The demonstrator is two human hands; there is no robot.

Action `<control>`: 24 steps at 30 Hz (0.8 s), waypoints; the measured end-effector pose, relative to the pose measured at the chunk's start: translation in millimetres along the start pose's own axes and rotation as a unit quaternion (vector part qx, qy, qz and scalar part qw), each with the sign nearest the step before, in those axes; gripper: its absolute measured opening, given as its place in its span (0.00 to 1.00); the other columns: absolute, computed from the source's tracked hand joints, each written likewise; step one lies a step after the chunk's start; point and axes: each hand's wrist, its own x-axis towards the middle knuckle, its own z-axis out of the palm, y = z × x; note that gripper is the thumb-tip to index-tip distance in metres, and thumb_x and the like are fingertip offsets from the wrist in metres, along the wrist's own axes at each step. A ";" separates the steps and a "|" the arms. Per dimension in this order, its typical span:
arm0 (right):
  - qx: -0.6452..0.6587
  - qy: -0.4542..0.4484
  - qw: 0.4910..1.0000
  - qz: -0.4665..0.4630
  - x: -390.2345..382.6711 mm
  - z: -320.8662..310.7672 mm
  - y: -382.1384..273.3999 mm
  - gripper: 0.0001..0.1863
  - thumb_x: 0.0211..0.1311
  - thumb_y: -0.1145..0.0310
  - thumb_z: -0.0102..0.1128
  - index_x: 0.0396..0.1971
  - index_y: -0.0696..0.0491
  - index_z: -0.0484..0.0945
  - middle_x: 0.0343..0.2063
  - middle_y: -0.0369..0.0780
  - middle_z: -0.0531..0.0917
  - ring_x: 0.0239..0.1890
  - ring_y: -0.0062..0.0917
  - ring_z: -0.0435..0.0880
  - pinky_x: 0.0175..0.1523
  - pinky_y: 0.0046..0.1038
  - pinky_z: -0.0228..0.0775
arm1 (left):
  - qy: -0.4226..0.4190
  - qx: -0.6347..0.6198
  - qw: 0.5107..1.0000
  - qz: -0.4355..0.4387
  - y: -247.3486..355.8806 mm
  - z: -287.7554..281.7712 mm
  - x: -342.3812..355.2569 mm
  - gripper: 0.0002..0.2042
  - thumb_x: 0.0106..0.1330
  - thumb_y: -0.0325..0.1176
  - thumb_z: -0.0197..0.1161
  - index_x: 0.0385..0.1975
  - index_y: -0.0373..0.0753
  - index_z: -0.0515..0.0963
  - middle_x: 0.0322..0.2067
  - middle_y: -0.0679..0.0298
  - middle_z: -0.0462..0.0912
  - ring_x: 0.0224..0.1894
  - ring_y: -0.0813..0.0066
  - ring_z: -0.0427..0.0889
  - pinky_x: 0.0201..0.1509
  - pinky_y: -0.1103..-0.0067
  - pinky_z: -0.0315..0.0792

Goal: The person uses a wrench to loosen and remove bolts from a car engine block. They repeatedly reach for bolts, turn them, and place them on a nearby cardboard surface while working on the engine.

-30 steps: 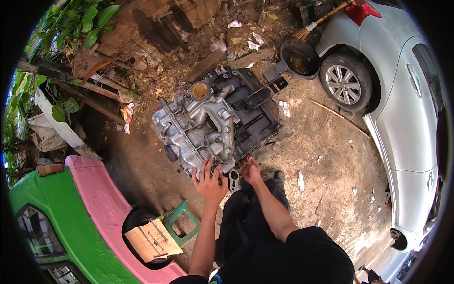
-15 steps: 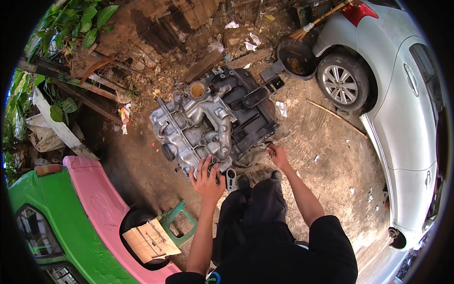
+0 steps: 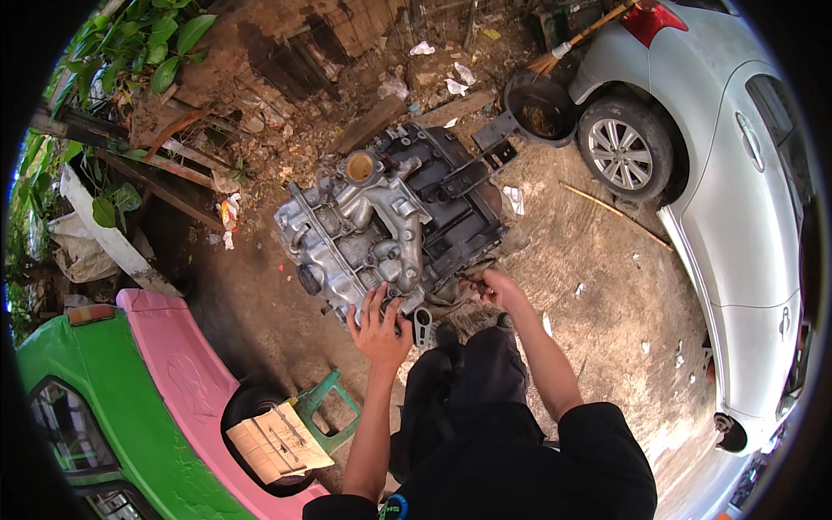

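Head view: engine on the ground, intake manifold mounted

Left hand spreads open-fingered against the engine's near edge; the right hand curls beside it, gripping what, if anything, I can't tell. What's left to do doesn't show. Green stool and silver car stand apart; the worker's legs crowd close.

1. The right hand is hiding whether it is gripping anything.
2. The left hand is covering part of the engine.
3. The silver car is running out of view at the right.
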 end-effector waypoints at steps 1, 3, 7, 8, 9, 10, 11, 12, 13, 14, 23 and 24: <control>-0.003 -0.005 0.999 0.033 6.1 -2.9 -10.1 0.13 0.70 0.74 0.54 0.43 0.63 0.86 0.19 0.35 0.77 0.11 0.14 0.61 0.16 0.23 0.61 | -0.003 -0.002 1.000 -0.003 -0.1 -0.2 0.1 0.15 0.54 0.30 0.60 0.41 0.49 0.83 0.61 0.69 0.82 0.66 0.65 0.77 0.73 0.57 0.58; -0.022 -0.050 0.997 0.063 15.5 -9.3 -22.7 0.16 0.73 0.74 0.50 0.48 0.68 0.83 0.17 0.33 0.76 0.10 0.10 0.60 0.16 0.19 0.60 | -0.001 0.001 1.000 0.001 0.1 -0.7 0.0 0.15 0.54 0.30 0.60 0.41 0.49 0.83 0.61 0.69 0.82 0.66 0.65 0.77 0.73 0.57 0.58; -0.025 -0.101 0.981 0.163 34.8 -11.1 -39.1 0.18 0.74 0.73 0.47 0.53 0.71 0.78 0.17 0.31 0.77 0.08 0.08 0.59 0.15 0.16 0.60 | 0.003 -0.006 1.000 0.000 0.7 -1.2 0.8 0.15 0.53 0.29 0.60 0.41 0.49 0.83 0.61 0.70 0.82 0.66 0.66 0.77 0.73 0.57 0.58; -0.032 -0.099 0.979 0.176 37.3 -11.6 -40.5 0.19 0.75 0.73 0.46 0.55 0.71 0.77 0.16 0.31 0.77 0.08 0.08 0.59 0.15 0.15 0.61 | 0.002 -0.004 1.000 0.002 1.1 -1.4 0.9 0.15 0.53 0.30 0.60 0.41 0.49 0.83 0.61 0.70 0.82 0.66 0.66 0.77 0.73 0.57 0.59; -0.022 -0.115 0.975 0.187 39.0 -12.4 -41.9 0.19 0.75 0.73 0.46 0.56 0.71 0.76 0.16 0.31 0.77 0.07 0.07 0.60 0.14 0.14 0.60 | 0.000 -0.003 1.000 0.001 1.1 -1.8 1.0 0.15 0.53 0.30 0.60 0.41 0.49 0.83 0.61 0.70 0.82 0.66 0.66 0.77 0.72 0.57 0.59; -0.015 -0.124 0.973 0.195 39.1 -14.9 -42.6 0.20 0.75 0.72 0.45 0.57 0.71 0.76 0.16 0.30 0.77 0.07 0.07 0.60 0.13 0.14 0.60 | -0.008 -0.003 1.000 -0.003 0.9 -2.2 0.8 0.15 0.53 0.30 0.60 0.41 0.49 0.83 0.61 0.70 0.82 0.66 0.66 0.77 0.72 0.57 0.59; -0.011 -0.120 0.972 0.202 38.9 -17.6 -43.6 0.20 0.76 0.72 0.45 0.57 0.70 0.75 0.16 0.30 0.77 0.07 0.07 0.60 0.13 0.14 0.60 | -0.003 -0.001 1.000 0.001 1.2 -2.2 0.6 0.15 0.53 0.30 0.60 0.41 0.50 0.83 0.61 0.70 0.82 0.66 0.66 0.77 0.72 0.57 0.59; -0.013 -0.134 0.970 0.202 38.9 -19.2 -45.2 0.20 0.76 0.72 0.45 0.58 0.70 0.75 0.16 0.31 0.78 0.07 0.07 0.61 0.13 0.13 0.60 | -0.003 0.000 1.000 0.001 1.1 -2.1 0.7 0.14 0.53 0.30 0.60 0.40 0.50 0.83 0.61 0.70 0.82 0.66 0.66 0.77 0.72 0.57 0.59; -0.019 -0.136 0.970 0.202 38.5 -20.8 -46.8 0.20 0.76 0.72 0.44 0.58 0.70 0.74 0.16 0.31 0.78 0.07 0.07 0.61 0.12 0.13 0.60 | -0.007 0.001 1.000 -0.003 0.8 -2.0 0.8 0.14 0.53 0.30 0.60 0.40 0.50 0.83 0.61 0.70 0.82 0.66 0.66 0.77 0.72 0.56 0.59; -0.034 -0.126 0.969 0.210 38.3 -21.3 -48.1 0.20 0.76 0.72 0.44 0.58 0.71 0.74 0.16 0.31 0.78 0.06 0.07 0.61 0.12 0.12 0.60 | -0.001 0.001 1.000 -0.001 0.7 -1.9 0.4 0.14 0.53 0.30 0.60 0.40 0.50 0.83 0.61 0.70 0.82 0.66 0.66 0.77 0.72 0.57 0.59; -0.031 -0.139 0.967 0.209 36.5 -22.4 -46.3 0.22 0.76 0.72 0.44 0.62 0.72 0.70 0.17 0.33 0.78 0.07 0.07 0.62 0.12 0.11 0.60 | 0.001 0.000 1.000 0.001 0.1 -0.2 -0.4 0.14 0.54 0.31 0.60 0.41 0.50 0.84 0.61 0.70 0.82 0.66 0.66 0.77 0.73 0.57 0.58; -0.004 -0.152 0.962 0.226 38.3 -23.9 -47.1 0.23 0.77 0.72 0.44 0.63 0.72 0.69 0.17 0.33 0.78 0.07 0.08 0.63 0.12 0.11 0.61 | 0.000 0.000 1.000 -0.001 0.3 0.1 -0.4 0.14 0.54 0.31 0.60 0.41 0.50 0.84 0.61 0.70 0.82 0.65 0.66 0.78 0.73 0.58 0.58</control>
